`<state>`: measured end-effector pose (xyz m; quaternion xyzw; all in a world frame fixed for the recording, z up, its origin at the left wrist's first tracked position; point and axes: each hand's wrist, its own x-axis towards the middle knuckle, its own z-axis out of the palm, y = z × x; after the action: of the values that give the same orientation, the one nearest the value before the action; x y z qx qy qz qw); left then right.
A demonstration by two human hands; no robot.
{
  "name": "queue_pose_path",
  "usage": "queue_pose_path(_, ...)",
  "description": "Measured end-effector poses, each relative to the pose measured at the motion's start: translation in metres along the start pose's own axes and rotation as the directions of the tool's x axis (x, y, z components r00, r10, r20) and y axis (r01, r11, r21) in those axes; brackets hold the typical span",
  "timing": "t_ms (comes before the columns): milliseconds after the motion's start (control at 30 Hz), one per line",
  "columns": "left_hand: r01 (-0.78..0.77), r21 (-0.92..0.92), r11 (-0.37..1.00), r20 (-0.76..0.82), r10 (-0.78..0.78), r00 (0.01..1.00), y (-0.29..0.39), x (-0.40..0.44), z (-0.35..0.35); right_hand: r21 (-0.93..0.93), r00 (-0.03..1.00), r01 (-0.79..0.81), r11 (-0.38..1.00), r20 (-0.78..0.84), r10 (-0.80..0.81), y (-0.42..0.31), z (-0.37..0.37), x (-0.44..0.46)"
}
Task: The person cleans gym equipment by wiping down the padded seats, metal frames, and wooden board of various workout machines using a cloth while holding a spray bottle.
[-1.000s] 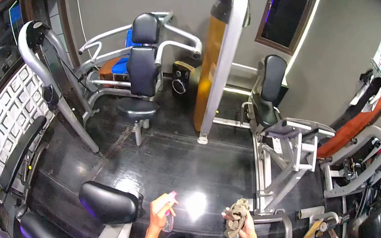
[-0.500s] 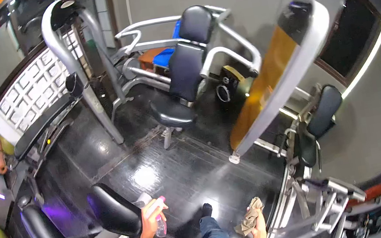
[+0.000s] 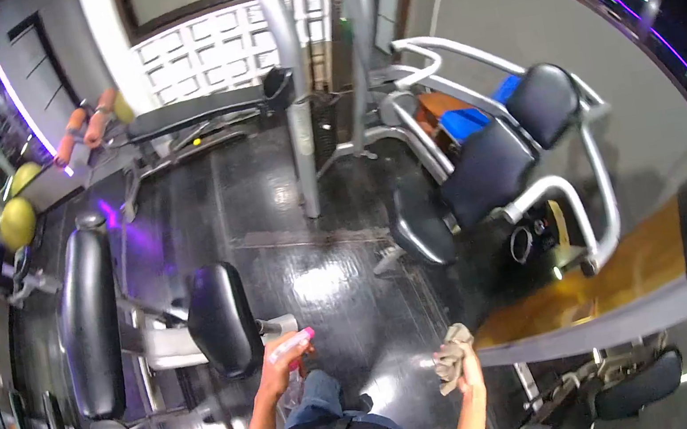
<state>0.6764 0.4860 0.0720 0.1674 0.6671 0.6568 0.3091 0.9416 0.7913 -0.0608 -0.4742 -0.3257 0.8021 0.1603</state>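
My left hand (image 3: 276,368) is wrapped round the neck of a spray bottle (image 3: 294,390) with a clear body and a pink-and-white head. The bottle hangs upright beside the black padded seat (image 3: 224,321) of a gym bench. My right hand (image 3: 470,367) is closed on a crumpled beige cloth (image 3: 452,358), held out in front near the edge of a tall machine panel. Neither the bottle nor the cloth touches any equipment that I can make out.
A long black backrest pad (image 3: 92,322) stands at left. Ahead is a weight machine with a silver upright (image 3: 304,153). A black-seated machine (image 3: 422,224) stands right of it. An amber panel with a silver frame (image 3: 606,285) lies close on my right. Dark floor (image 3: 318,281) shows between them.
My view has turned left, so the machines appear farther right and the amber panel looks closer. Both hands still hold the bottle and the cloth; the bench seat now stands more squarely before me.
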Motion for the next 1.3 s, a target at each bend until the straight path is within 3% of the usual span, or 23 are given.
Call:
queue_pose_path(67, 0.007, -0.015, 1.0, -0.025, -0.007, 1.0, -0.008, 0.007, -0.004, -0.114, 0.991, 0.071, 0.991, 0.118, -0.058, -0.021, 0.071, -0.003)
queue_pose_path(133, 0.01, -0.043, 0.999, -0.05, -0.012, 0.999, -0.014, 0.019, -0.004, -0.103, 0.972, 0.157, 0.982, 0.194, -0.135, -0.011, 0.108, 0.031)
queue_pose_path(167, 0.01, -0.052, 0.999, -0.063, -0.013, 0.998, -0.017, 0.028, -0.005, -0.097, 0.97, 0.05, 0.994, 0.241, -0.025, -0.014, 0.124, 0.037)
queue_pose_path(300, 0.069, -0.096, 0.993, -0.093, -0.078, 0.993, -0.028, 0.077, -0.015, -0.204, 0.941, 0.03, 0.979, 0.337, 0.041, -0.023, 0.178, 0.069)
queue_pose_path(400, 0.122, -0.117, 0.986, -0.075, -0.131, 0.988, -0.025, 0.123, -0.026, -0.356, 0.952, 0.013, 0.934, 0.29, 0.097, -0.021, 0.183, 0.116)
queue_pose_path(433, 0.149, -0.117, 0.982, -0.054, -0.156, 0.986, -0.021, 0.139, -0.03, -0.521, 0.954, 0.166, 0.837, 0.299, -0.003, 0.008, 0.151, 0.171)
queue_pose_path(467, 0.156, -0.135, 0.978, -0.06, -0.166, 0.984, -0.016, 0.155, -0.033, -0.538, 0.956, 0.159, 0.828, 0.294, 0.008, 0.004, 0.145, 0.183)
queue_pose_path(533, 0.031, -0.057, 0.998, -0.07, -0.035, 0.997, -0.004, 0.189, -0.041, -0.692, 0.942, 0.195, 0.695, 0.329, 0.064, -0.008, 0.152, 0.204)
queue_pose_path(567, 0.021, 0.025, 0.999, -0.058, -0.02, 0.998, -0.009, 0.206, -0.051, -0.637, 0.936, 0.161, 0.754, 0.342, 0.089, -0.032, 0.183, 0.185)
queue_pose_path(700, 0.054, -0.105, 0.993, -0.11, -0.066, 0.992, 0.006, 0.256, -0.073, -0.55, 0.957, 0.108, 0.828, 0.282, 0.063, -0.078, 0.251, 0.185)
queue_pose_path(867, 0.125, -0.124, 0.984, -0.192, -0.148, 0.97, 0.013, 0.288, -0.11, -0.523, 0.962, 0.054, 0.851, 0.255, 0.096, -0.096, 0.315, 0.238)
queue_pose_path(933, 0.125, -0.149, 0.981, -0.209, -0.154, 0.966, 0.013, 0.291, -0.124, -0.531, 0.928, 0.263, 0.805, 0.368, -0.06, -0.087, 0.329, 0.279)
queue_pose_path(967, 0.133, -0.143, 0.981, -0.226, -0.163, 0.96, 0.011, 0.292, -0.132, -0.594, 0.934, 0.271, 0.758, 0.354, -0.057, -0.085, 0.338, 0.295)
queue_pose_path(1133, 0.147, -0.211, 0.966, -0.412, -0.224, 0.883, -0.007, 0.289, -0.16, -0.627, 0.858, 0.253, 0.737, 0.497, 0.128, -0.083, 0.417, 0.37)
queue_pose_path(1233, 0.104, -0.261, 0.96, -0.549, -0.236, 0.802, -0.015, 0.29, -0.17, -0.718, 0.819, 0.221, 0.66, 0.504, 0.274, -0.086, 0.482, 0.393)
queue_pose_path(1300, 0.087, -0.261, 0.961, -0.649, -0.241, 0.722, -0.012, 0.296, -0.171, -0.768, 0.753, 0.282, 0.575, 0.549, 0.364, -0.079, 0.521, 0.421)
